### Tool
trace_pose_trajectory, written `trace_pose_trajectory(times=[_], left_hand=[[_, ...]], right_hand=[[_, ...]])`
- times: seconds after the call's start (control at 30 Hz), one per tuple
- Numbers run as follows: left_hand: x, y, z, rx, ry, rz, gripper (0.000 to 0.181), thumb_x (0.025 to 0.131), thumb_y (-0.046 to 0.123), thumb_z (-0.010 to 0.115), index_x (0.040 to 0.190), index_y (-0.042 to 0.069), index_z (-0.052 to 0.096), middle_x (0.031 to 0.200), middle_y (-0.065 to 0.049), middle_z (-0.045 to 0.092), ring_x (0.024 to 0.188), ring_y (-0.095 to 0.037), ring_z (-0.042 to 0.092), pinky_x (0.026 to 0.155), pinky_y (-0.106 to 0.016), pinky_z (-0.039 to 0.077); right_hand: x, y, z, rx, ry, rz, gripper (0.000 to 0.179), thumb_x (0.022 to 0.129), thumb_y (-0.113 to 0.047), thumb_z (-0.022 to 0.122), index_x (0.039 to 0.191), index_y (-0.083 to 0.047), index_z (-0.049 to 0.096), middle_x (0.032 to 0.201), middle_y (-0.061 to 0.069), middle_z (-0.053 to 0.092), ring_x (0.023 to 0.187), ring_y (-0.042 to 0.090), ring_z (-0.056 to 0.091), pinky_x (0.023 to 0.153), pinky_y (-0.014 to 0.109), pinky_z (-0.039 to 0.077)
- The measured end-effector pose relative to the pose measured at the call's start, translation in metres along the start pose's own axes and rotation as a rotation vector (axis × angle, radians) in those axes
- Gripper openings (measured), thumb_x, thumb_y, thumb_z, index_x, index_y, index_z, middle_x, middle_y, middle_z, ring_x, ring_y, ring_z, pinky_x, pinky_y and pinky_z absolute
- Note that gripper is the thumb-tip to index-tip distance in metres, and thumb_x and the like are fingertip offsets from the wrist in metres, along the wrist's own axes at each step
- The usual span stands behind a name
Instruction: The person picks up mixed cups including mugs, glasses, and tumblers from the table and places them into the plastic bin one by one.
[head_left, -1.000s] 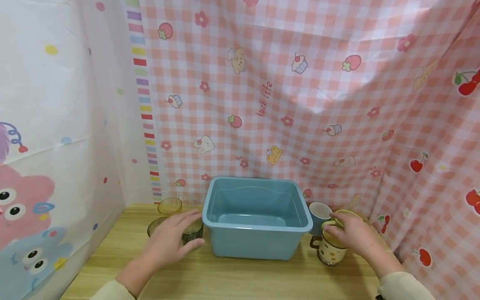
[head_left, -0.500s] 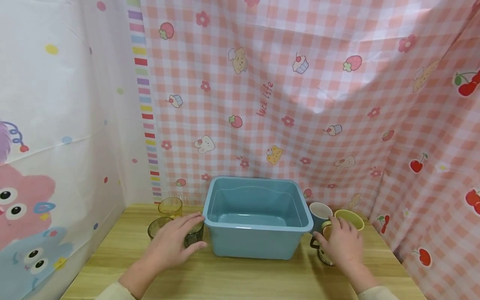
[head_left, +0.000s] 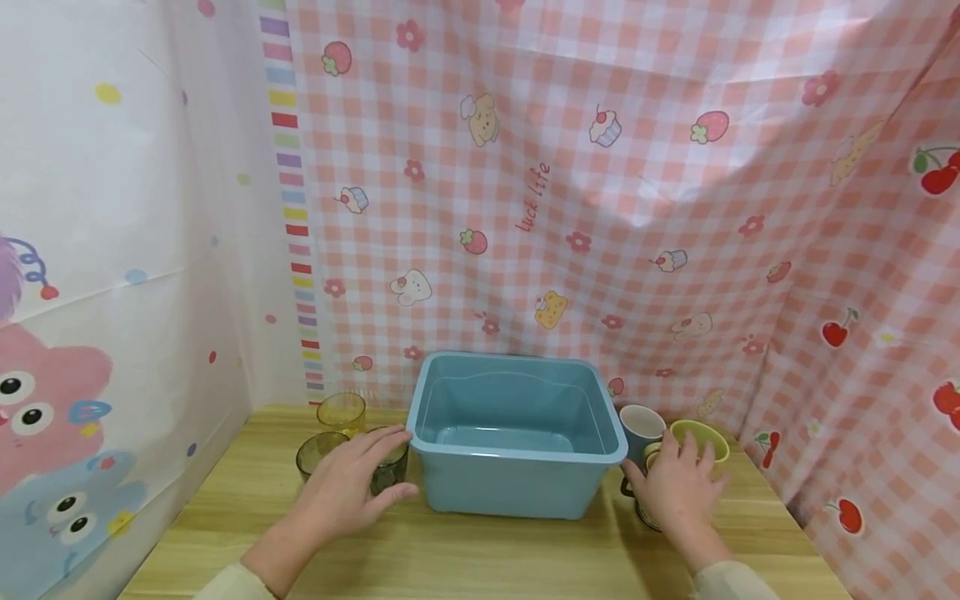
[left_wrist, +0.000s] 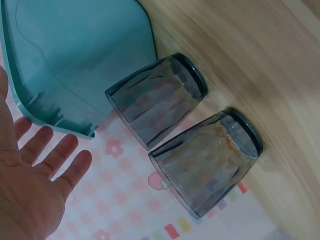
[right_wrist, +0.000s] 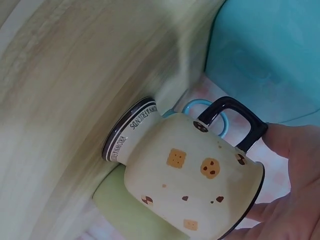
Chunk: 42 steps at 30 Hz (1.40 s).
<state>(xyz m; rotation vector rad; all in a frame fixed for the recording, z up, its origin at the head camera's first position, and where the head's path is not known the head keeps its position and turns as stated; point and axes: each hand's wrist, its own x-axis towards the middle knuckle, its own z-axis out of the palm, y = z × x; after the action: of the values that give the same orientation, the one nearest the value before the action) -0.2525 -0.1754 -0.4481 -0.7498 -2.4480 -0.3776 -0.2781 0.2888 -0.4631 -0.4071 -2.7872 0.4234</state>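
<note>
My left hand, fingers straight and spread, hovers over two smoky, faceted drinking glasses. In the left wrist view one glass stands near the bin and another glass beside it; the hand is apart from both. My right hand is over a cream mug with cookie prints and a dark handle. Its thumb is at the top of the handle and its fingers lie loosely by the rim; whether they touch cannot be told. From the head view the hand hides most of the mug.
A light-blue plastic bin stands between the hands. An amber glass is at the back left. Behind the cream mug are a blue mug with a white inside and a yellow-green cup. Printed curtains surround the wooden table.
My right hand has moved left and toward me, off the yellow-green cup and over the cream mug. The left hand has stayed almost still.
</note>
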Motion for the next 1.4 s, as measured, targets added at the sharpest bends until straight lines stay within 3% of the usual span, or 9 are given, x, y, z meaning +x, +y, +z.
trace_pose_trajectory(times=[0.1,0.37,0.6,0.93,1.07,1.13,1.3,1.4], left_hand=[[-0.001,-0.001,0.001,-0.005,-0.004,-0.003,0.073,0.092,0.057,0.078,0.150,0.017,0.061,0.151,-0.006,0.065,0.129,-0.032,0.069,0.098,-0.056,0.060],[-0.002,-0.003,0.003,-0.012,-0.008,0.002,0.076,0.091,0.057,0.080,0.152,0.017,0.059,0.151,-0.007,0.065,0.127,-0.032,0.070,0.096,-0.055,0.061],[-0.003,-0.002,0.003,-0.019,0.002,0.009,0.077,0.090,0.055,0.081,0.151,0.016,0.059,0.149,-0.008,0.067,0.126,-0.031,0.070,0.096,-0.054,0.061],[-0.005,-0.004,0.004,-0.019,0.009,0.000,0.078,0.090,0.056,0.081,0.153,0.017,0.058,0.148,-0.008,0.067,0.126,-0.031,0.070,0.097,-0.053,0.061],[-0.006,-0.004,0.004,-0.018,0.011,-0.001,0.078,0.090,0.056,0.081,0.154,0.017,0.057,0.148,-0.007,0.067,0.127,-0.031,0.070,0.097,-0.054,0.061],[-0.006,-0.004,0.004,-0.017,0.009,-0.002,0.078,0.090,0.056,0.081,0.154,0.018,0.057,0.148,-0.007,0.067,0.126,-0.031,0.070,0.096,-0.054,0.061],[-0.008,-0.005,0.004,-0.011,0.001,-0.002,0.077,0.091,0.057,0.079,0.155,0.020,0.057,0.147,-0.006,0.068,0.124,-0.029,0.071,0.095,-0.053,0.062],[-0.008,-0.006,0.004,-0.008,0.000,-0.002,0.078,0.091,0.057,0.079,0.156,0.021,0.056,0.147,-0.005,0.068,0.122,-0.028,0.071,0.095,-0.052,0.062]], right_hand=[[0.000,-0.002,0.002,0.044,-0.019,0.040,0.099,0.091,-0.054,0.078,0.159,0.005,0.036,0.164,0.039,0.023,0.153,0.065,0.012,0.108,0.095,0.018],[-0.004,-0.005,0.007,0.135,-0.023,0.058,0.103,0.091,-0.042,0.079,0.163,0.008,0.024,0.171,0.040,0.000,0.148,0.068,0.017,0.098,0.088,0.040],[-0.007,0.000,0.005,0.159,0.000,0.026,0.108,0.082,-0.030,0.080,0.163,0.011,0.022,0.172,0.040,-0.004,0.147,0.068,0.018,0.102,0.086,0.040],[-0.012,0.014,-0.007,0.250,-0.106,-0.101,0.113,0.084,-0.020,0.080,0.163,0.017,0.008,0.167,0.048,-0.015,0.145,0.077,0.013,0.117,0.084,0.025],[-0.010,0.021,-0.011,0.273,-0.157,-0.156,0.113,0.083,-0.016,0.084,0.161,0.020,0.009,0.165,0.052,-0.007,0.149,0.076,0.012,0.120,0.082,0.022],[-0.009,0.026,-0.013,0.274,-0.176,-0.194,0.111,0.084,-0.013,0.083,0.159,0.023,0.010,0.163,0.054,0.004,0.150,0.073,0.017,0.120,0.081,0.023],[-0.010,0.039,-0.016,0.279,-0.211,-0.263,0.100,0.091,-0.009,0.080,0.159,0.022,0.013,0.153,0.051,0.038,0.139,0.065,0.047,0.114,0.072,0.043],[-0.009,0.045,-0.015,0.363,-0.258,-0.277,0.091,0.096,-0.003,0.076,0.160,0.019,0.015,0.152,0.046,0.045,0.136,0.059,0.056,0.109,0.062,0.053]])
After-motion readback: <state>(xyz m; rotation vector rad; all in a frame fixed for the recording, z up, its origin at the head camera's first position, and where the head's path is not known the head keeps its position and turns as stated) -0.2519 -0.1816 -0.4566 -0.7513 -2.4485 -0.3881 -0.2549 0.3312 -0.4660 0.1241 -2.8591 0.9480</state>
